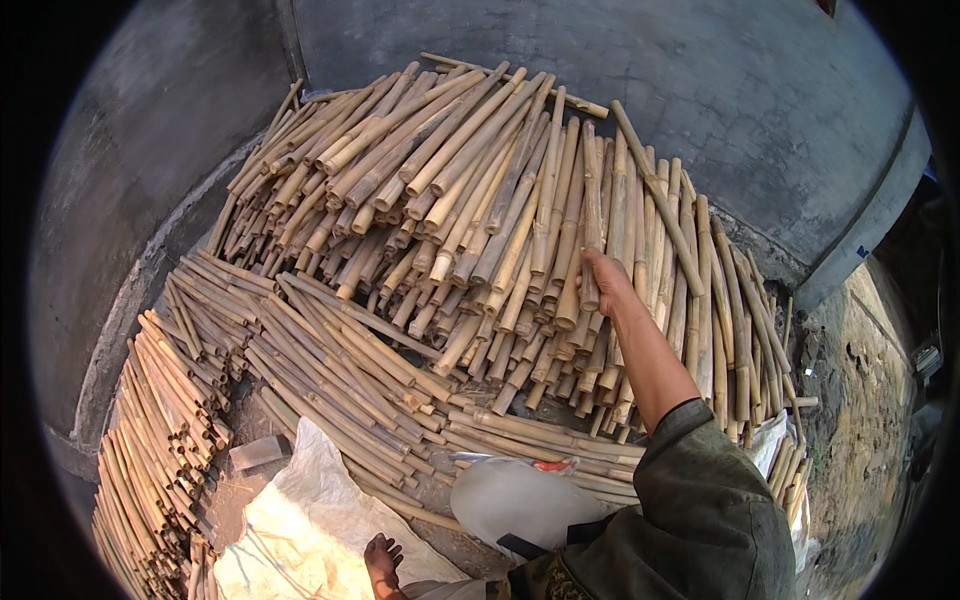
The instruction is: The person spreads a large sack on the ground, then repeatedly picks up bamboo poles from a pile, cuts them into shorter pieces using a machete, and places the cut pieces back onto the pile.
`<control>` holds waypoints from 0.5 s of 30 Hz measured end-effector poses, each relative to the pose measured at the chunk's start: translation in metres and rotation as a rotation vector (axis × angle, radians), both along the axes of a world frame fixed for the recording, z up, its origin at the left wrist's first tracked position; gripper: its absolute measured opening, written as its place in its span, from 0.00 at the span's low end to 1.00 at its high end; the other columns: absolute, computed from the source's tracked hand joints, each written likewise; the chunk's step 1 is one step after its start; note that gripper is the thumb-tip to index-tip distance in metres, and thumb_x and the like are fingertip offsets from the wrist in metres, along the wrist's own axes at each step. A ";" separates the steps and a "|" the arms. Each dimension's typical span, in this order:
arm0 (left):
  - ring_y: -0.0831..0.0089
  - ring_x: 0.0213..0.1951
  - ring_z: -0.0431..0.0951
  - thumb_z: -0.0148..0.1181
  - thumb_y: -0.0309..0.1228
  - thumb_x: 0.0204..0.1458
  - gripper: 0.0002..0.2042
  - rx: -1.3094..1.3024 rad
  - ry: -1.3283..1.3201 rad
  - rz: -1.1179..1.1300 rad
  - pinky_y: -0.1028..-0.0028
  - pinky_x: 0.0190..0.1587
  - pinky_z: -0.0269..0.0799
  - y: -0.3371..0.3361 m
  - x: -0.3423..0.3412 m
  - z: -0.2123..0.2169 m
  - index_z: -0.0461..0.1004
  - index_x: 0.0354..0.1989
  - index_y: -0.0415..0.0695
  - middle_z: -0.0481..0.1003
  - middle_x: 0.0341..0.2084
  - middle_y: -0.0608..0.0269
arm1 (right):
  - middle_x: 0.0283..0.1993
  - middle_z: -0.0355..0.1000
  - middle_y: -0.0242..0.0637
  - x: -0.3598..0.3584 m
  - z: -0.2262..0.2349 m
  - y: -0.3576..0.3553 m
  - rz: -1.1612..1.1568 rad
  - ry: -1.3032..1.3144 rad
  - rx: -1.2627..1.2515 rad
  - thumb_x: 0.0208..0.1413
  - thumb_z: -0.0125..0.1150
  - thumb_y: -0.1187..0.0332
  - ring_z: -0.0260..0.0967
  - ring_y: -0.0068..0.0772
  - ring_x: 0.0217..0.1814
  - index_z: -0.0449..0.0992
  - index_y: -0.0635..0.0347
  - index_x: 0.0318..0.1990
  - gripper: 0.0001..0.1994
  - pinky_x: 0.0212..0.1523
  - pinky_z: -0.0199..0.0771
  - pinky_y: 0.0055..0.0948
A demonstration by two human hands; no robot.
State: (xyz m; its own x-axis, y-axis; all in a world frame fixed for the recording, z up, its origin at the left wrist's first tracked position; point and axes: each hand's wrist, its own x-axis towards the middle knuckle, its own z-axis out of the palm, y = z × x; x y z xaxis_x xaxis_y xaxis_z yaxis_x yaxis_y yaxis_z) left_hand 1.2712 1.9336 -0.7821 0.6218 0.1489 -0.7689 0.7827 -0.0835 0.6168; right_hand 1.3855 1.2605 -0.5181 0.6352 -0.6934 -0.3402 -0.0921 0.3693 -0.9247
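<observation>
My right hand reaches forward and is closed around the lower part of a bamboo pole. That pole lies against the front of a large heap of cut bamboo poles, their near ends pointing down toward me. Low in the picture, my left hand hangs over a pale plastic sheet. Its fingers are loosely bent and apart, and I see nothing in them. My knee in light grey trousers is between the two hands.
More poles lie in layers before the heap, and a separate stack stands at the left. A grey block sits by the sheet. Dark grey walls close off the back and left; rough ground lies right.
</observation>
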 end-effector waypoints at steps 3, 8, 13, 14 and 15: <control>0.60 0.40 0.82 0.53 0.43 0.67 0.24 0.002 -0.008 -0.008 0.64 0.38 0.77 0.000 0.001 -0.001 0.66 0.65 0.41 0.78 0.49 0.50 | 0.34 0.74 0.41 -0.008 -0.004 -0.006 0.007 0.016 -0.124 0.62 0.60 0.62 0.75 0.31 0.28 0.73 0.64 0.41 0.12 0.26 0.79 0.31; 0.57 0.44 0.81 0.52 0.43 0.66 0.26 -0.044 -0.026 -0.071 0.62 0.41 0.78 -0.009 0.012 0.003 0.63 0.68 0.41 0.76 0.53 0.48 | 0.53 0.76 0.54 -0.020 -0.014 -0.021 0.093 0.226 -0.661 0.60 0.66 0.53 0.74 0.44 0.58 0.73 0.71 0.58 0.29 0.55 0.75 0.40; 0.57 0.46 0.81 0.53 0.44 0.66 0.27 -0.046 -0.057 -0.111 0.61 0.41 0.77 -0.020 0.021 0.011 0.63 0.68 0.42 0.76 0.54 0.48 | 0.68 0.59 0.63 -0.047 -0.011 -0.030 0.129 0.970 -1.029 0.54 0.70 0.50 0.63 0.63 0.68 0.67 0.70 0.66 0.39 0.66 0.69 0.45; 0.57 0.45 0.81 0.54 0.44 0.66 0.27 -0.044 -0.054 -0.101 0.61 0.41 0.77 -0.021 0.022 0.013 0.64 0.67 0.42 0.76 0.54 0.48 | 0.69 0.58 0.62 -0.051 -0.008 -0.028 0.145 0.945 -1.070 0.53 0.71 0.49 0.63 0.62 0.68 0.65 0.70 0.67 0.41 0.67 0.69 0.44; 0.57 0.45 0.81 0.54 0.44 0.65 0.27 -0.042 -0.057 -0.106 0.61 0.41 0.77 -0.021 0.022 0.014 0.64 0.67 0.42 0.76 0.54 0.48 | 0.70 0.57 0.62 -0.055 -0.004 -0.026 0.177 0.960 -1.093 0.52 0.71 0.49 0.62 0.61 0.69 0.64 0.69 0.68 0.42 0.67 0.69 0.44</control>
State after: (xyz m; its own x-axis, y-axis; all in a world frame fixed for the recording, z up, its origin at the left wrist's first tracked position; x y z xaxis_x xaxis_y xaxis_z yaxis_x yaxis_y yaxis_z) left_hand 1.2927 1.9126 -0.7680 0.6754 0.0478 -0.7359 0.7342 -0.1372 0.6649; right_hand 1.3309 1.2349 -0.5225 0.5751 -0.8171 -0.0403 -0.7893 -0.5413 -0.2896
